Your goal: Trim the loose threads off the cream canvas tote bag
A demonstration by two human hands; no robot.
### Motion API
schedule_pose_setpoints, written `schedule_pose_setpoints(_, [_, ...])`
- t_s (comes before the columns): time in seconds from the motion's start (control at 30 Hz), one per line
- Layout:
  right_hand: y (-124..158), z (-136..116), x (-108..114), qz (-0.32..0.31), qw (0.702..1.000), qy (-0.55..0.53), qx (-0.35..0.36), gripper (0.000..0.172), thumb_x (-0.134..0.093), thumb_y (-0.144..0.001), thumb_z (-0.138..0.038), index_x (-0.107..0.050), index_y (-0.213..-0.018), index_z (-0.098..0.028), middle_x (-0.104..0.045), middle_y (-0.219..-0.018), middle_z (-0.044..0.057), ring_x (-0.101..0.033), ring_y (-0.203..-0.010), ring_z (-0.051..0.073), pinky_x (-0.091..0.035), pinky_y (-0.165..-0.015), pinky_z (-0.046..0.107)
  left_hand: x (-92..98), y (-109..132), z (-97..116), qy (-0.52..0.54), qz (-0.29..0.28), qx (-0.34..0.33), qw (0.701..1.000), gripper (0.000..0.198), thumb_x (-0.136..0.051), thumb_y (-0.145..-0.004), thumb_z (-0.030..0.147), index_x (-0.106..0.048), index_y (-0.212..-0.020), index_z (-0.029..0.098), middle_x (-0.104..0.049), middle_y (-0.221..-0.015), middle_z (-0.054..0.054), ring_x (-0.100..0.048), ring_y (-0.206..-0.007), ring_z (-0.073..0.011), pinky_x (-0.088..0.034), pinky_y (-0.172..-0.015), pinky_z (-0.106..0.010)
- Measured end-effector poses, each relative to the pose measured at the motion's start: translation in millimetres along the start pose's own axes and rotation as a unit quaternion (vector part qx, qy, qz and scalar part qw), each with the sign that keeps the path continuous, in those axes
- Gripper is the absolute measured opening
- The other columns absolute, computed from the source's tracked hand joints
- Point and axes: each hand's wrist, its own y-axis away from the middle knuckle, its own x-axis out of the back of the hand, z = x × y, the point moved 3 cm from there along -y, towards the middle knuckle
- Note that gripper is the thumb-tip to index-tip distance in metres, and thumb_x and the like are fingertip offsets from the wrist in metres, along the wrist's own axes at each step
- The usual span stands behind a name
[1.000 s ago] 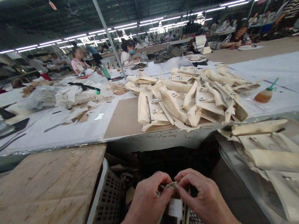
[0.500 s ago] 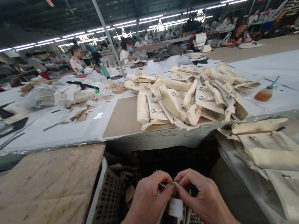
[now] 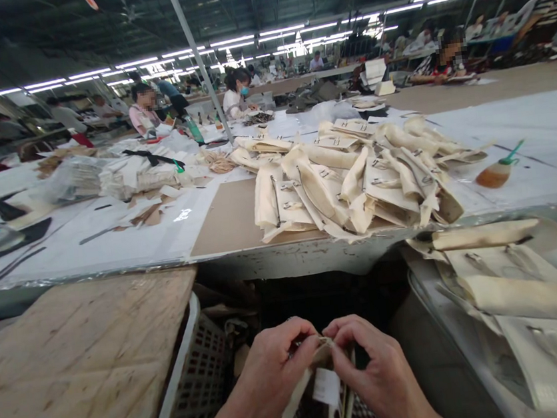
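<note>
Hands (image 3: 327, 371) pinch checked piece (image 3: 325, 398) beside crate (image 3: 198, 386) – contents unclear.

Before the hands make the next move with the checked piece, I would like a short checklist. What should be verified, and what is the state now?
1. Left hand grips the checked piece at its top edge: ok.
2. Right hand pinches the same edge: ok.
3. White label on the piece is visible: ok; its text: cannot tell.
4. Lower part of the piece is in view: not ok, cut off by the frame.
5. Wooden board at the left has bare surface: ok.
6. Cream pieces at the right lie apart from the hands: ok.
</note>
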Motion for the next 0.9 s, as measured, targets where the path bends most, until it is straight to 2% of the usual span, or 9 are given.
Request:
schedule_pose_setpoints(0.13, [0.8,-1.1,-1.1,0.021,1.0,-0.012,0.007,0.018,-0.055,-0.085,-0.01,-0.051,-0.072,-0.021,-0.068,-0.087,0.0,-0.067,-0.081,0.013,-0.051,-0.074,0.021,1.3,0.0,-3.0,-0.01,0.003,0.013,1.0,0.022,-0.05,-0.093,0.025,-0.066,-0.081,0.019,-0.061,-0.072,0.004,-0.053,-0.068,-0.0128,-0.037,-0.061,-0.022])
schedule_pose_setpoints(0.27, [1.7,3.1,-0.8,0.004,0.999,-0.02,-0.031,0.018,-0.056,-0.086,-0.013,-0.052,-0.07,-0.021,-0.068,-0.086,0.0,-0.067,-0.081,0.013,-0.05,-0.073,0.021,0.5,0.8,-9.2,0.025,-0.002,0.008,1.0,0.024,-0.05,-0.094,0.028,-0.069,-0.083,0.019,-0.065,-0.075,0.003,-0.057,-0.071,-0.0135,-0.04,-0.063,-0.021])
schedule_pose_setpoints(0.37, [3.4,8.8,-1.5,-0.016,0.997,-0.018,-0.067,0.017,-0.056,-0.087,-0.018,-0.054,-0.071,-0.022,-0.068,-0.089,0.001,-0.066,-0.083,0.015,-0.051,-0.075,0.024,3.4,7.7,-14.8,0.085,0.001,0.011,0.996,0.024,-0.049,-0.096,0.031,-0.069,-0.104,0.02,-0.071,-0.095,-0.002,-0.063,-0.085,-0.0169,-0.047,-0.073,-0.023])
schedule_pose_setpoints(0.43, [4.5,11.7,-2.3,-0.021,0.996,-0.022,-0.084,0.017,-0.057,-0.087,-0.02,-0.056,-0.071,-0.022,-0.068,-0.092,0.001,-0.066,-0.086,0.016,-0.051,-0.078,0.025,8.6,17.1,-17.0,0.115,0.024,0.015,0.993,0.027,-0.052,-0.095,0.032,-0.063,-0.116,0.021,-0.068,-0.116,-0.005,-0.065,-0.092,-0.0184,-0.05,-0.081,-0.027])
schedule_pose_setpoints(0.47, [4.9,12.6,-2.7,-0.021,0.995,-0.024,-0.09,0.017,-0.057,-0.088,-0.021,-0.056,-0.071,-0.022,-0.068,-0.092,0.002,-0.066,-0.087,0.016,-0.051,-0.079,0.026,11.8,22.9,-17.1,0.117,0.042,0.014,0.992,0.025,-0.055,-0.093,0.031,-0.062,-0.115,0.021,-0.065,-0.124,-0.007,-0.065,-0.097,-0.0192,-0.05,-0.085,-0.029])
schedule_pose_setpoints(0.57, [5.3,13.4,-4.7,-0.022,0.995,-0.029,-0.091,0.017,-0.057,-0.088,-0.022,-0.056,-0.071,-0.022,-0.068,-0.093,0.002,-0.066,-0.087,0.017,-0.051,-0.079,0.027,17.9,40.0,-13.7,0.072,0.082,-0.007,0.994,0.011,-0.065,-0.085,0.024,-0.06,-0.094,0.021,-0.058,-0.134,-0.007,-0.057,-0.117,-0.0227,-0.044,-0.099,-0.032])
schedule_pose_setpoints(0.67, [5.2,12.8,-6.8,-0.025,0.996,-0.028,-0.075,0.017,-0.056,-0.087,-0.02,-0.054,-0.07,-0.022,-0.068,-0.09,0.002,-0.066,-0.085,0.017,-0.052,-0.076,0.026,13.3,48.9,-11.8,-0.001,0.074,-0.039,0.996,0.016,-0.068,-0.08,0.015,-0.056,-0.089,0.022,-0.059,-0.131,-0.006,-0.054,-0.122,-0.0221,-0.042,-0.103,-0.03])
schedule_pose_setpoints(0.77, [4.6,11.9,-7.8,-0.023,0.998,-0.024,-0.054,0.017,-0.054,-0.087,-0.017,-0.052,-0.071,-0.022,-0.067,-0.089,0.002,-0.066,-0.083,0.016,-0.052,-0.074,0.025,2.7,46.7,-16.9,-0.073,0.058,-0.073,0.993,0.02,-0.065,-0.08,0.009,-0.053,-0.088,0.023,-0.065,-0.118,-0.002,-0.063,-0.105,-0.0181,-0.049,-0.09,-0.026])
schedule_pose_setpoints(0.9, [3.9,9.4,-6.7,-0.016,0.999,-0.019,-0.038,0.017,-0.053,-0.087,-0.014,-0.05,-0.071,-0.021,-0.067,-0.086,0.002,-0.066,-0.079,0.015,-0.052,-0.072,0.024,-5.6,37.1,-22.7,-0.154,0.089,-0.142,0.974,0.012,-0.055,-0.089,0.011,-0.054,-0.085,0.022,-0.069,-0.099,0.0,-0.067,-0.087,-0.0157,-0.051,-0.076,-0.024])
